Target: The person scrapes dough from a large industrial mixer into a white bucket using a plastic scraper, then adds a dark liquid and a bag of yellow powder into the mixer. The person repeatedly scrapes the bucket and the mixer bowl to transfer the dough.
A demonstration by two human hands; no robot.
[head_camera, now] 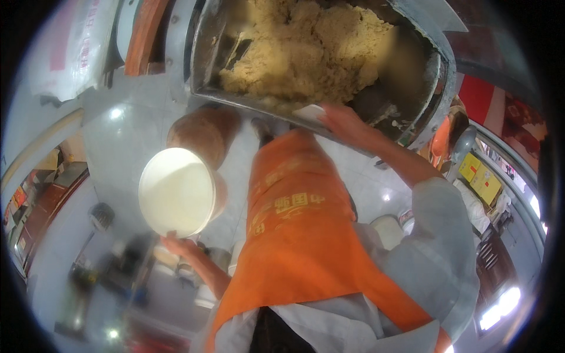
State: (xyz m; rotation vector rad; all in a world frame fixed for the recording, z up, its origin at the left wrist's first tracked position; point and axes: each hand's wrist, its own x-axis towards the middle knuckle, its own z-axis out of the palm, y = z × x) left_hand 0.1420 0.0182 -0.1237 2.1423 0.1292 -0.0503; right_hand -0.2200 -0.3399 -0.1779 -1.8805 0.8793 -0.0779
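Observation:
My right hand grips a flat white scraper at the near edge of a metal mixing trough. Inside the trough lies a large, rough mass of yellowish dough, with smears of it on the metal wall at right. My left hand is closed on the rim of a round white bucket, low on the left. The bucket's mouth faces up towards me. Its pale inside is partly shaded, and I cannot tell whether anything is in it.
A brown cylindrical container stands between bucket and trough. White printed sacks sit at upper left beside an orange-brown beam. An orange apron hangs before me. Several pale tubs stand on the tiled floor.

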